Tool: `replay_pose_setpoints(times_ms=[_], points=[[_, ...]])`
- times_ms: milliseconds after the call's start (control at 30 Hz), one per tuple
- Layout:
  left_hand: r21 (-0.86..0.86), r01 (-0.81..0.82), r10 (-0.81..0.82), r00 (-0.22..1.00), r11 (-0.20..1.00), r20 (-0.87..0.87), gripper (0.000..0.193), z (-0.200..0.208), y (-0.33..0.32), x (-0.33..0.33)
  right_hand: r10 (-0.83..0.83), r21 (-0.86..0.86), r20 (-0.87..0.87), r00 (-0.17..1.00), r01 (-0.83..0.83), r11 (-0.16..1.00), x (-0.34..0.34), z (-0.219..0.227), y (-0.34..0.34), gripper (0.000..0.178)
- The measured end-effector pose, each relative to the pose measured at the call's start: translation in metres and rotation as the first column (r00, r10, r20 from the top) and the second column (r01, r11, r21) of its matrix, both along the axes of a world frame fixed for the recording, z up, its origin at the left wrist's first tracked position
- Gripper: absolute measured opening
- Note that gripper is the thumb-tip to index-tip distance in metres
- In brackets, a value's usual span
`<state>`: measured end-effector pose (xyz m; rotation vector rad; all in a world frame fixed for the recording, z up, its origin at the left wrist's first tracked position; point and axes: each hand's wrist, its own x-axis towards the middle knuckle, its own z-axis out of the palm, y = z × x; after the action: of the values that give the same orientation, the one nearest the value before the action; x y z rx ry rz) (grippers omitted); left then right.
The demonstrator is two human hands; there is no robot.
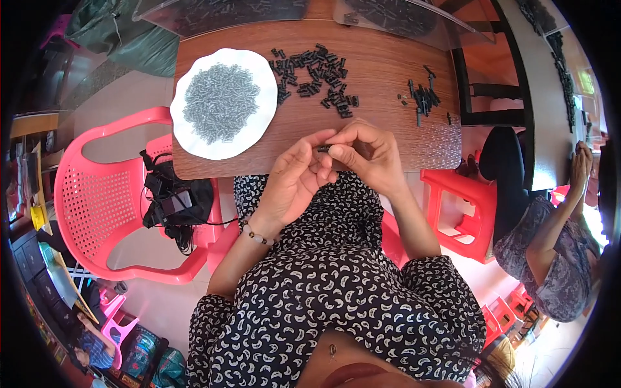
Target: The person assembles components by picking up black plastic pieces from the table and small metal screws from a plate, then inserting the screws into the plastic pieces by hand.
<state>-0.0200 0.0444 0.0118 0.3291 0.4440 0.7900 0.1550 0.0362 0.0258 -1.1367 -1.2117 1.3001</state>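
Over the table's near edge, my left hand (299,173) and my right hand (370,155) meet fingertip to fingertip. Between them is a small black cylindrical piece (323,149), partly covered by the fingers. My right thumb and forefinger pinch it, while the left fingers curl round its other side. Beyond my hands, similar short black pieces (317,70) lie in a loose pile on the brown wooden table (381,71). To the left stands a white wavy-rimmed plate (266,97) heaped with tiny silvery pieces (221,103), too small to make out singly.
Longer black pieces (424,98) lie scattered at the table's right. Clear bins (223,16) line its far edge. A pink chair (97,187) with a black bag and cables (178,200) stands left, a red stool (460,213) right. Another person (550,249) sits at a neighbouring table.
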Motion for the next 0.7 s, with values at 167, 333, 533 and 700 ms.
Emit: replay_pose_setpoints(times_ms=[167,333,533,700], points=[[-0.065,-0.038,0.040,0.999,0.997,0.030,0.042,-0.011,-0.018,0.009,-0.169,0.024,0.007,0.986,0.169,0.985,-0.014,-0.006,-0.025,0.007],[-0.122,-0.070,0.068,0.997,0.990,-0.022,0.034,-0.016,-0.024,0.013,-0.278,0.137,0.181,0.943,0.256,0.957,-0.021,-0.016,-0.035,0.011],[-0.163,-0.090,0.092,0.996,0.982,0.005,0.033,-0.022,-0.024,0.007,-0.318,0.304,0.303,0.898,0.225,0.926,-0.022,-0.020,-0.027,0.013],[-0.186,-0.165,0.151,0.985,0.969,-0.085,0.031,-0.016,-0.020,0.007,-0.299,0.452,0.487,0.821,0.057,0.890,-0.011,-0.008,-0.008,0.016]])
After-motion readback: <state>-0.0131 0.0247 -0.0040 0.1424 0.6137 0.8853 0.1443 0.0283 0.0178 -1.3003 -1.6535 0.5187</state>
